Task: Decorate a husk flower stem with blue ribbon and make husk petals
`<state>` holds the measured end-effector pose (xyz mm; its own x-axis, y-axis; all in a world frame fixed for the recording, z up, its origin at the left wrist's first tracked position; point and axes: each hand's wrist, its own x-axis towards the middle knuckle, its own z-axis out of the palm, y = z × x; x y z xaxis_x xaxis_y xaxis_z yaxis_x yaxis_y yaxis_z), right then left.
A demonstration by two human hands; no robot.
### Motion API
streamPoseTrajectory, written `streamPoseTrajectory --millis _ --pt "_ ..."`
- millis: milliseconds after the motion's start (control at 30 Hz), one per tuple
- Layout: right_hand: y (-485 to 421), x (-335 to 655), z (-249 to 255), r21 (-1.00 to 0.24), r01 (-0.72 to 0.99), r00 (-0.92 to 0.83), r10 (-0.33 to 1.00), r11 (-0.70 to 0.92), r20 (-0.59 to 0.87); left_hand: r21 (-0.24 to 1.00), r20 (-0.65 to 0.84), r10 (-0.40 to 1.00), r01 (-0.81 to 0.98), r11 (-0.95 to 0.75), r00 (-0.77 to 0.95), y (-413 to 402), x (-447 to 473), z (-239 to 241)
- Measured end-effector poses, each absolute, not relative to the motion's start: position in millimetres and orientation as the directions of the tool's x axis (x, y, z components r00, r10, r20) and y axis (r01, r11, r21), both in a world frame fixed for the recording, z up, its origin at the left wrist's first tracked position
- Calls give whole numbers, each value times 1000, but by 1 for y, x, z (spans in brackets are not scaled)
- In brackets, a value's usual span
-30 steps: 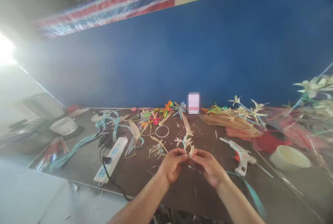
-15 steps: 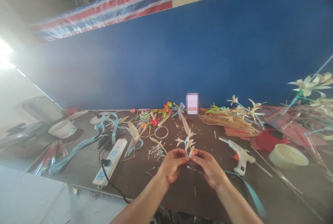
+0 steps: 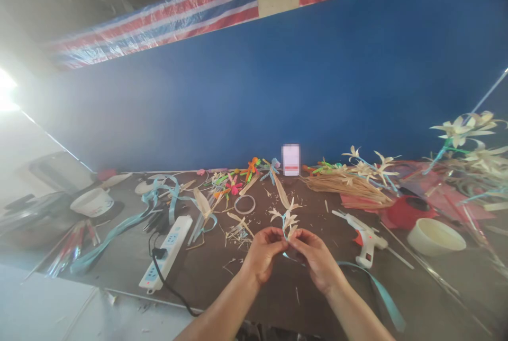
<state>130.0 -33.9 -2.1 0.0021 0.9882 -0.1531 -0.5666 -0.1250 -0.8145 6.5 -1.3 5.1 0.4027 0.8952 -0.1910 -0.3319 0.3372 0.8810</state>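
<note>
Spray of pale blossoms [image 3: 291, 220] on blue-wrapped stem [image 3: 284, 226], lower centre of frame, upright between both hands over dark worktop [image 3: 210, 261]. L hand [image 3: 262, 256]: thumb + fingertips closed on stem, low down. R hand [image 3: 315, 259]: thumb + forefinger pinching pale petal piece [image 3: 292, 232] right beside stem; separate or already attached, can't tell.

Handling (judgement): prob. v. light, next to no weight. Petals prob. thin, papery & dry, much like husk [image 3: 281, 191] just behind in frame; springy but fragile, apt to crease or split if squeezed. Stem prob. firmer, wrap maybe a bit slick, so best taken low, under blossoms, w/ light but steady pinch. Petal piece: take by base only, tips left free. Blue ribbon [image 3: 384, 296] trailing to lower R of frame, prob. soft & limp; easy to snag w/ R wrist. Glue gun [image 3: 370, 240], lower R, red light lit: poss. hot, so best kept off petals.
</note>
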Motion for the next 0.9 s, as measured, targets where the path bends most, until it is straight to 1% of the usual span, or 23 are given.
streamPoseTrajectory --millis 400,533,633,767,900 --pt "-32 128 1 -836 -531 55 980 -135 -192 891 -177 924 -344 297 339 -1 8 1" --pt "-32 131 4 -863 -496 37 991 -95 -130 882 -180 924 -359 304 338 -1 9 5" --pt "-30 134 5 -899 -434 39 995 -64 -89 866 -199 913 -372 334 355 0 9 9" --pt "-27 138 8 -928 -372 -16 1000 -23 -18 860 -203 910 -378 343 362 1 8 10" --pt "-27 138 9 -945 -327 -33 999 -26 -16 855 -208 910 -385 347 359 0 8 11"
